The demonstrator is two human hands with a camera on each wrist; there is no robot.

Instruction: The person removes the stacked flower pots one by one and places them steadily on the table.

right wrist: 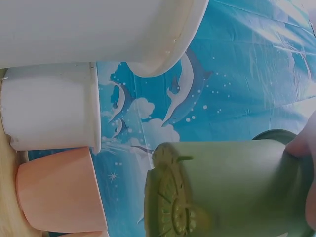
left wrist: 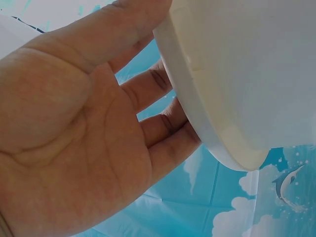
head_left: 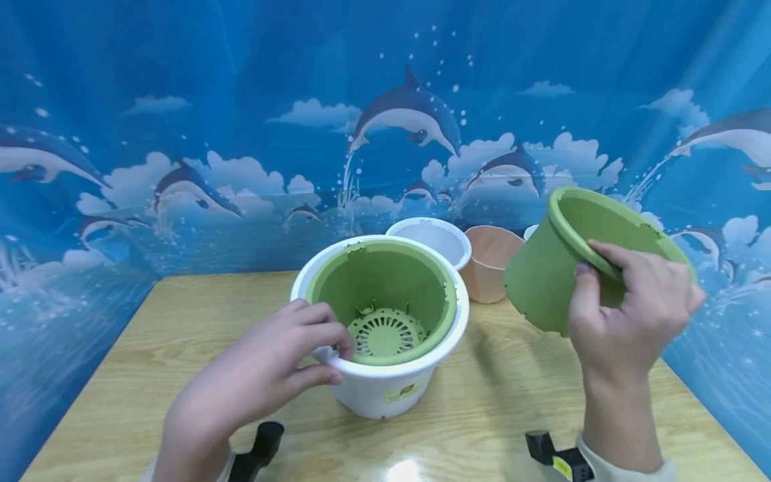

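Note:
A large white flower pot stands upright on the table, with a green flower pot nested inside it; slots pattern the green bottom. My left hand grips the white pot's near-left rim, fingers over the edge and thumb outside. In the left wrist view the fingers reach behind the white rim. My right hand pinches the rim of a second green flower pot, held tilted in the air to the right. Its slotted base shows in the right wrist view.
Behind the large pot stand a smaller white pot and an orange pot, with a bit of another white thing beside them. A blue dolphin-print curtain hangs behind the wooden table.

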